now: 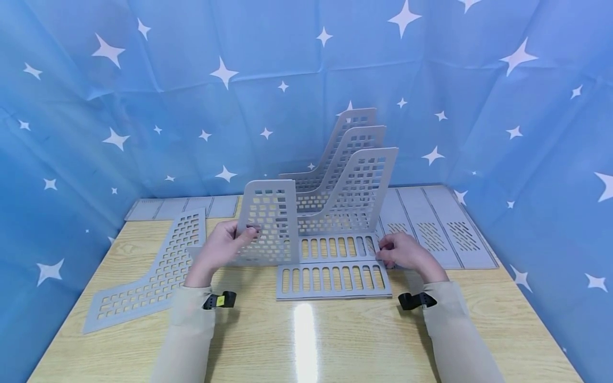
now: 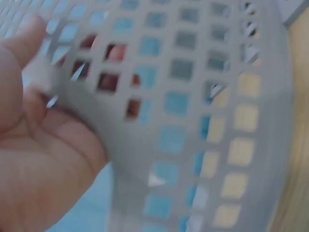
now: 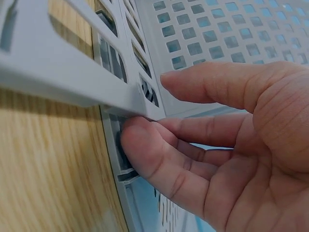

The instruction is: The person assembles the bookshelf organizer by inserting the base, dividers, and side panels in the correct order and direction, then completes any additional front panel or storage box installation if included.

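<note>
My left hand grips the left edge of a grey perforated panel, thumb on the near face and fingertips seen through its holes in the left wrist view. This panel stands upright at the left end of a grey slotted base. My right hand touches the base's right end with bent fingers; its thumb is apart from the base in the right wrist view. Several matching stepped panels stand upright in a row behind. Where the held panel's lower edge meets the base is unclear.
A loose perforated panel lies flat on the wooden table at left. Flat grey panels lie behind my right hand, and more grey pieces lie at the back left. A blue star-patterned curtain surrounds the table.
</note>
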A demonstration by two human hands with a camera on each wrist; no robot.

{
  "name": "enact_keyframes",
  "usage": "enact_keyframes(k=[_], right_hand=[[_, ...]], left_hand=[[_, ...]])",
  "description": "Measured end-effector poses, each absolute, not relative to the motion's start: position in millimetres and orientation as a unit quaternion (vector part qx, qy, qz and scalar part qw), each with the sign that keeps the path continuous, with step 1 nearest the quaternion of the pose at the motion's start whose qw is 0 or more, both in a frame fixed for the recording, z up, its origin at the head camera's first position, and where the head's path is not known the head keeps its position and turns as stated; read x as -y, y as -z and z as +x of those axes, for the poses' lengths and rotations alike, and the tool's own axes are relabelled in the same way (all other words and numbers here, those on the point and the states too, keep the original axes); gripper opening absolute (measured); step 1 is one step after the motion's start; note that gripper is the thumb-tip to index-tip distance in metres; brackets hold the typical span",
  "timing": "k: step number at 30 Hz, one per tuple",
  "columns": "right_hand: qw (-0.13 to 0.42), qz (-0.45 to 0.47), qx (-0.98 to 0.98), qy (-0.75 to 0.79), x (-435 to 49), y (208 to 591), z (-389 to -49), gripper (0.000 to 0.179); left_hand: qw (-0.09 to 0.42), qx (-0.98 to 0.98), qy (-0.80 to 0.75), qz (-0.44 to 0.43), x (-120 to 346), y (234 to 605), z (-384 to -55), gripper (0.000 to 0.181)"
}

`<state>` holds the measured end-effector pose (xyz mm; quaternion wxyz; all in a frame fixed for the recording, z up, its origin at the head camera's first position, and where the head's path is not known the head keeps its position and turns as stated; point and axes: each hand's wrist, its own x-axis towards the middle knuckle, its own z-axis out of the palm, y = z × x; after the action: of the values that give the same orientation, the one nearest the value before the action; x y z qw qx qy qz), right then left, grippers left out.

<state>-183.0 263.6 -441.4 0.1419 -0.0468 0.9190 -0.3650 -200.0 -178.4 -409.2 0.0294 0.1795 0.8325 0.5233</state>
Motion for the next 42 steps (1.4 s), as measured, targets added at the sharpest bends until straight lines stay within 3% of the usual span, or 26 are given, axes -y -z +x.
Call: enact_keyframes(k=[4, 9, 15, 20, 25, 42], right_hand=[[0.145, -0.049, -0.918, 0.367, -264.1, 441.7, -182.4, 0.029], [0.157, -0.041, -0.915, 0.370, -264.2, 441.7, -181.2, 0.021], [0.173, -0.029, -0.908, 0.381, -264.7, 442.8, -178.5, 0.011], [0.184, -0.026, -0.906, 0.380, -264.3, 443.1, -178.2, 0.012], [0.183, -0.033, -0.907, 0.378, -263.6, 443.0, -179.2, 0.013], [0.189, -0.038, -0.905, 0.379, -264.7, 441.4, -180.8, 0.015]], left_hand=[[0.010, -0.856, -0.485, 0.181, 203.8, 403.2, -198.1, 0.049], [-0.043, -0.914, -0.399, 0.064, 229.5, 396.2, -194.5, 0.049], [-0.014, -0.922, -0.385, -0.028, 239.6, 405.0, -197.1, 0.042], [0.020, -0.906, -0.422, -0.031, 240.5, 413.7, -200.6, 0.037], [0.020, -0.910, -0.414, -0.024, 241.2, 417.6, -201.7, 0.031], [0.075, -0.896, -0.437, 0.028, 241.6, 413.7, -201.7, 0.039]])
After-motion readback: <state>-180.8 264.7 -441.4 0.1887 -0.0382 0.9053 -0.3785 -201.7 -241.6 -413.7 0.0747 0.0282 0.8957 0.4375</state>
